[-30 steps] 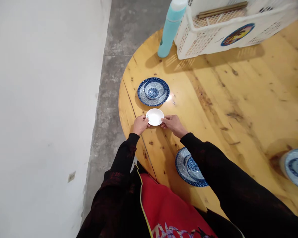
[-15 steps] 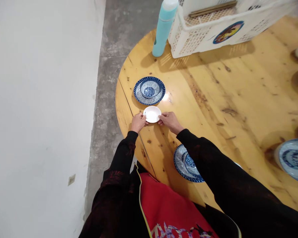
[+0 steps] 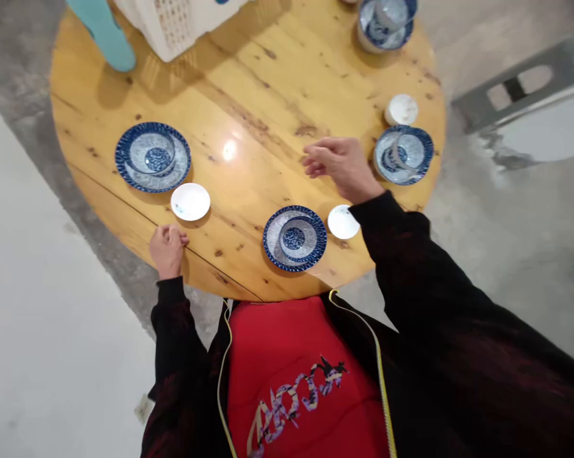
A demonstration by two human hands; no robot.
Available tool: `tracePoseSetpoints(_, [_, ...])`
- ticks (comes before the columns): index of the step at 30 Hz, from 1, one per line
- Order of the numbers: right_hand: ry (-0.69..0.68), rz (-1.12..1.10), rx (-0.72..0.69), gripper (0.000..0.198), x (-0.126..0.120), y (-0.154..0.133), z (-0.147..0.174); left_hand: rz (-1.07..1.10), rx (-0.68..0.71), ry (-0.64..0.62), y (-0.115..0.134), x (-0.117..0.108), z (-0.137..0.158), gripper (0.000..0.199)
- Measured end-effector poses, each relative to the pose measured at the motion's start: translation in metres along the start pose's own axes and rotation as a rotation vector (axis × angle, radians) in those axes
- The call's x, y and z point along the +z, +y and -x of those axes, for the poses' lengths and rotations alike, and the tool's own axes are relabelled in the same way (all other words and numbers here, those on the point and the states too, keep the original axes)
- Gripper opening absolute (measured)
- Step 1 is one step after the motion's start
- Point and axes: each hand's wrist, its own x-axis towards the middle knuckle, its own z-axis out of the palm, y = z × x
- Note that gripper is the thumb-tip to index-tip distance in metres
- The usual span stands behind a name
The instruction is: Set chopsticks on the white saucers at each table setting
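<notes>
A small white dish (image 3: 190,201) lies on the table beside a blue-and-white plate (image 3: 125,172) with a patterned bowl (image 3: 156,158) on it. My left hand (image 3: 168,248) is at the table's edge just below this dish, apart from it, fingers curled and empty. Over the right part of the table hovers my right hand (image 3: 342,166), its fingers loosely bent and nothing visible in them. Below it are a second white dish (image 3: 343,222), partly behind my sleeve, and another plate (image 3: 273,245) with a bowl (image 3: 299,238) in it.
At the right rim of the wooden table (image 3: 249,172) stand stacked blue-and-white bowls (image 3: 403,154) and white dishes (image 3: 401,109). More stacked bowls (image 3: 386,25) are farther back. A white plastic basket (image 3: 172,25) and a turquoise bottle (image 3: 112,41) stand at the back left.
Both hands have let go of the white dish, which stays beside the left plate. My right hand has moved far right, my left slightly toward me. The view has swung right.
</notes>
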Motion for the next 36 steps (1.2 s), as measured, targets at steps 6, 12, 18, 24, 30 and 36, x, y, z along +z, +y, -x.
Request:
tracePoseSetpoints(6, [0.251,0.499,0.060,0.023,-0.103,0.073,0.084,0.052,0.045,0.076,-0.012,-0.013,0.038,0.023])
tracePoseSetpoints(12, [0.026,0.848,-0.041,0.075,-0.110,0.130,0.124,-0.028,0.088,0.079,-0.006,-0.014,0.079,0.025])
tracePoseSetpoints(18, [-0.123,0.912,-0.152,0.106,-0.105,0.149,0.109,-0.017,0.073,0.036,-0.005,0.001,0.139,0.026])
tracePoseSetpoints(24, [-0.273,0.888,-0.216,0.112,-0.105,0.160,0.099,-0.001,0.006,-0.005,0.002,0.032,0.202,0.030])
tracePoseSetpoints(30, [-0.287,0.862,-0.283,0.105,-0.103,0.163,0.102,0.039,0.012,-0.034,0.010,0.047,0.235,0.026])
tracePoseSetpoints(36, [-0.298,0.863,-0.285,0.100,-0.100,0.159,0.107,0.047,0.027,-0.015,0.018,0.054,0.243,0.028])
